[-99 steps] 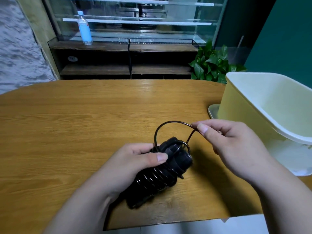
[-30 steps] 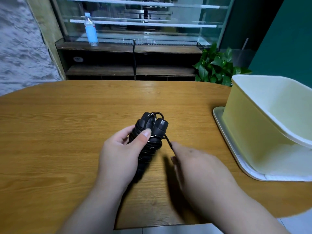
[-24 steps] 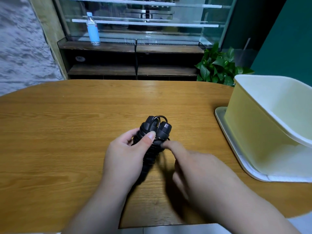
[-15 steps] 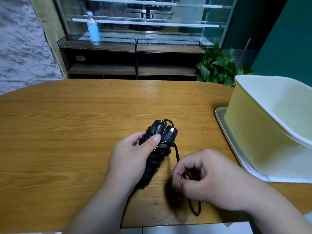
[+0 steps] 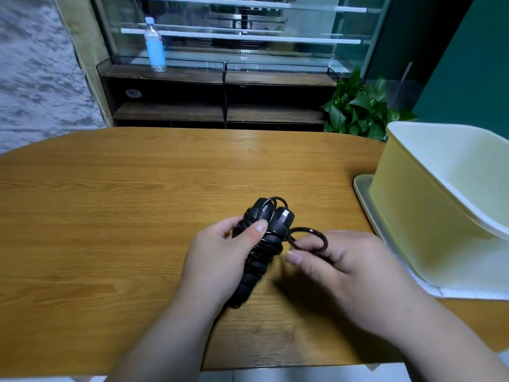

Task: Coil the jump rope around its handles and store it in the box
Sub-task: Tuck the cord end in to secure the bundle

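Observation:
The two black jump rope handles lie side by side as one bundle with the thin black rope coiled around them. My left hand grips this bundle from the left, thumb across the coils, just above the table. A small loose loop of rope sticks out to the right of the bundle. My right hand pinches that loop between thumb and fingers. The pale yellow box stands open at the right, tilted on its white lid, nothing visible inside.
The wooden table stretches left and back. Behind it stand a dark shelf unit with a water bottle and a green plant. The table's front edge runs under my forearms.
The loose rope end that trailed below my right hand is now drawn up into a small loop beside the handles. My right hand moved up and right; the bundle stays in my left hand.

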Available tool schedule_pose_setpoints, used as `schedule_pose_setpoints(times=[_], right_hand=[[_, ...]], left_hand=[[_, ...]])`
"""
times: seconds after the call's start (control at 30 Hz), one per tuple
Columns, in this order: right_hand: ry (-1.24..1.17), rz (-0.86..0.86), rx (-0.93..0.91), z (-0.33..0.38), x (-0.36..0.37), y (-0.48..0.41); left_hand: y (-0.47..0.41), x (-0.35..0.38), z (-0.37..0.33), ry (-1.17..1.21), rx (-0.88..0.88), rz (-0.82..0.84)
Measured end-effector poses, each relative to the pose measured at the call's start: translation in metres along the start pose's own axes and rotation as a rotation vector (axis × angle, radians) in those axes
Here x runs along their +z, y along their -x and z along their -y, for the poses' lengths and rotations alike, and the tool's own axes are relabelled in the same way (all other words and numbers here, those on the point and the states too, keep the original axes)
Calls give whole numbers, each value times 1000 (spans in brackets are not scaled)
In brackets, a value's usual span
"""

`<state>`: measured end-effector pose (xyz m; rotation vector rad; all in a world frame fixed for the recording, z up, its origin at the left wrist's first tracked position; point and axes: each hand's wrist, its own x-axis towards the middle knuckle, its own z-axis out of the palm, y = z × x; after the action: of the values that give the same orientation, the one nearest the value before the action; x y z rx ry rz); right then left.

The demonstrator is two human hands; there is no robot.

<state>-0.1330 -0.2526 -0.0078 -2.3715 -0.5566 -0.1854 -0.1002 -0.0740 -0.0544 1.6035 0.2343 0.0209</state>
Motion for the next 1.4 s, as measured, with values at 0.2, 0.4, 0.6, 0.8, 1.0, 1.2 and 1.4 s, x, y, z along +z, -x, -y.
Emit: schedule_pose_setpoints(times=[0.2,0.4,0.6,0.8,1.0,1.2,1.4], right_hand=[[8,-177,-101,4,11,-3],[-100,-329,130,-6,17,-6],[-94,-214,357,-6,21,-7],[7,-31,339,-15,22,-9],[-9,48,372,-9,7,-10],[225,210,426,3,-4,-9],[275,204,387,9,-5,-8]], left_hand=[[4,3,-2,-109,44,-9],[14,10,-4,-259,131,-13],[24,16,-11,-372,194,-54],[29,17,-13,-406,218,-72],[33,20,-15,-398,232,-35],[35,23,-9,-479,273,-38],[35,22,-4,-598,316,-52]])
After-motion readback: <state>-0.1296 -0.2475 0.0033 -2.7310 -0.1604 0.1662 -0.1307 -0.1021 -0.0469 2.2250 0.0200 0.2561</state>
